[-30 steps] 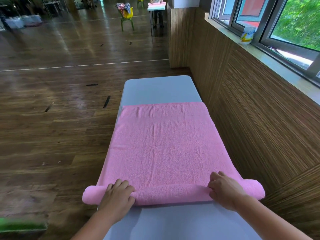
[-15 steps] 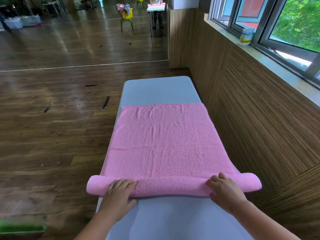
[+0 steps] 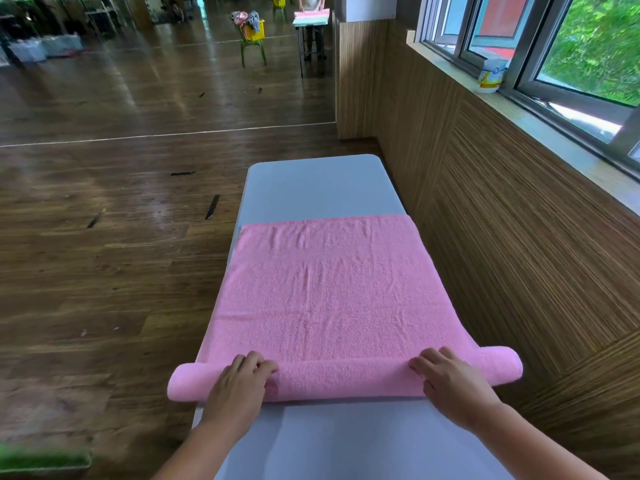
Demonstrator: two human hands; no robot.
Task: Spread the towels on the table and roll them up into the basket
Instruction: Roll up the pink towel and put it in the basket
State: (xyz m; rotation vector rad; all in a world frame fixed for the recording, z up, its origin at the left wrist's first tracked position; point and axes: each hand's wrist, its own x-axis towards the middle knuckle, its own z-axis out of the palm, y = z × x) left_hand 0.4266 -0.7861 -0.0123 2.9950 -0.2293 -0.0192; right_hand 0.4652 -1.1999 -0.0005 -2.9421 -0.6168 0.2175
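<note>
A pink towel (image 3: 329, 292) lies flat along the narrow grey table (image 3: 318, 181), its near end wound into a thick roll (image 3: 343, 379) that overhangs both table sides. My left hand (image 3: 239, 386) rests on the roll's left part, fingers curled over its top. My right hand (image 3: 450, 382) lies on the roll's right part, fingers bent over it. No basket for the rolled towels shows near the table.
A wood-panelled wall (image 3: 519, 254) runs close along the table's right side under a window sill with a white-yellow tub (image 3: 491, 76). Wooden floor lies to the left. A green object (image 3: 41, 460) sits at the bottom left. Far back stand a chair with a yellow basket (image 3: 254, 31) and another table.
The roll has travelled away from me along the table and grown thicker, with both hands moving forward on it. Less flat towel remains spread.
</note>
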